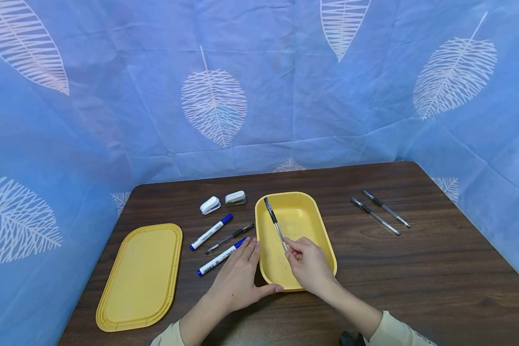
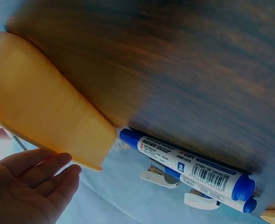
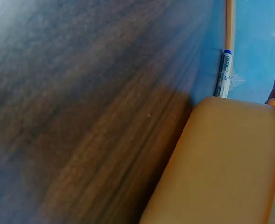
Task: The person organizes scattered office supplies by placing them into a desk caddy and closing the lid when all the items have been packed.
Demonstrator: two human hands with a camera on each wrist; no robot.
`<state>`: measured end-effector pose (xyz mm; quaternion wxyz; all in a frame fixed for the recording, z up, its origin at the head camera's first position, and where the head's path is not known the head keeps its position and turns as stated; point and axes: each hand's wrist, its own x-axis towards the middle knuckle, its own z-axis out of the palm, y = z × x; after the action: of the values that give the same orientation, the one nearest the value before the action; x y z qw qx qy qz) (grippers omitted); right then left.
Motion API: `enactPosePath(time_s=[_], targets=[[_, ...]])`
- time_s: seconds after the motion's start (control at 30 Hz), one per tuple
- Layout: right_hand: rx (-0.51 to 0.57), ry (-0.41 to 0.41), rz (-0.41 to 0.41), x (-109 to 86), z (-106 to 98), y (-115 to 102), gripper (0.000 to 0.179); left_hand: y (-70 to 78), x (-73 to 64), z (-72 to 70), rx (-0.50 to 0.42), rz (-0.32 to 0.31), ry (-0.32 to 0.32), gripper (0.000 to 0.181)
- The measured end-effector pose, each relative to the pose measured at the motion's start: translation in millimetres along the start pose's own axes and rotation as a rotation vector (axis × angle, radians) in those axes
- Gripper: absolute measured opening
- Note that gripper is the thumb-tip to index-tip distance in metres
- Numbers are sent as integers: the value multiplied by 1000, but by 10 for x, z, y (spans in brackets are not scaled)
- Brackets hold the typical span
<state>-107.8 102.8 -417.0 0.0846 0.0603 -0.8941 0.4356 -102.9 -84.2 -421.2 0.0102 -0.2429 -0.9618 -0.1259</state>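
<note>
My right hand (image 1: 307,262) pinches the clear barrel end of a black-gripped gel pen (image 1: 275,220) over the inside of a yellow plastic box (image 1: 325,235). The pen slants up and left, its black cap end overlapping the box's far left rim. My left hand (image 1: 238,278) steadies the box, fingers extended along its left side and thumb at the near rim. In the left wrist view, its fingertips meet the rim. Under and beside the left fingers lies a blue-capped white marker (image 1: 219,258). The right wrist view shows mostly the outer wall of the box.
Left of the box lie another marker (image 1: 210,232) and a black pen (image 1: 229,238). Two small white staplers (image 1: 210,205) sit behind them. A yellow lid (image 1: 140,276) is at the table's left. Two more pens (image 1: 376,216) lie on the right. A blue cloth hangs behind.
</note>
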Motion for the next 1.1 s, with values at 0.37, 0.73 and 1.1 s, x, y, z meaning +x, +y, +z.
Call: enactPosePath(time_s=[0.37,0.73,1.1], targets=[[-27,-53,29,13,83,19,30,-6,-5,7,15,22,20,105],[-19,-203,89,53,138,1,39,0,-7,6,11,22,18,104],[-56,-446,95,88,171,4,49,-12,-6,-1,3,23,2,106]])
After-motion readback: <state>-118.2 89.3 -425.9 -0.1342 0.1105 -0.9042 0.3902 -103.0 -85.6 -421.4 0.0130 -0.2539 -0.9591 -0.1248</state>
